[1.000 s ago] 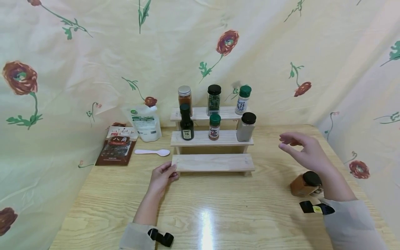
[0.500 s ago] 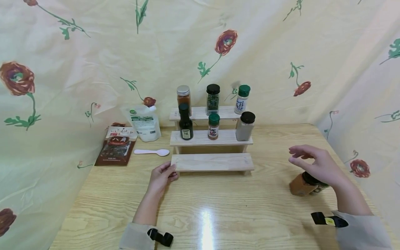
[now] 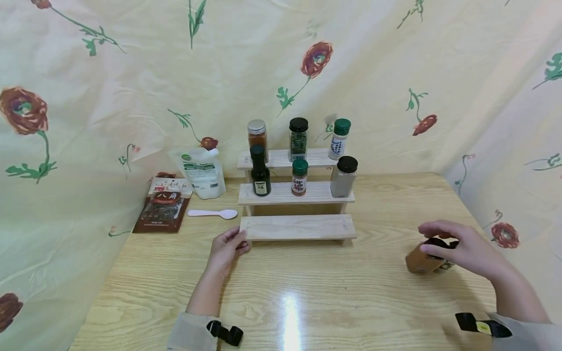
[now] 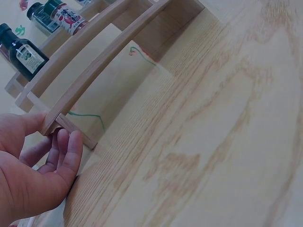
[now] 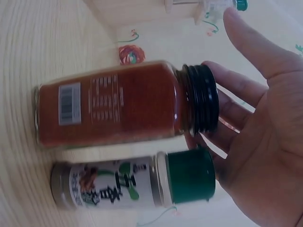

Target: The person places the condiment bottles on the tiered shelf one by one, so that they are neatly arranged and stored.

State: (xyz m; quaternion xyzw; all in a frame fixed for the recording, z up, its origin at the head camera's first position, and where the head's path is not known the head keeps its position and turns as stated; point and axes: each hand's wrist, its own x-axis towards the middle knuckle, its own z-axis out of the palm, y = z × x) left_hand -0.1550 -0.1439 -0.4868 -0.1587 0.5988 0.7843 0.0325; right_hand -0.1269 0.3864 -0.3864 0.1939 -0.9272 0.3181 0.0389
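Right hand (image 3: 465,248) curls loosely over the red spice jar (image 5: 109,109), fingers seemingly touching its black cap; left hand (image 3: 228,246) pinches the wooden rack (image 3: 298,226) corner between thumb and fingers

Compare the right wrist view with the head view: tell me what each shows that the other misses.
Only the right wrist view shows the green-capped jar standing beside the red spice jar.

Only the head view shows the stepped rack, the left hand holding its corner, and the white spoon.

Both show the right hand at the red spice jar's black cap.
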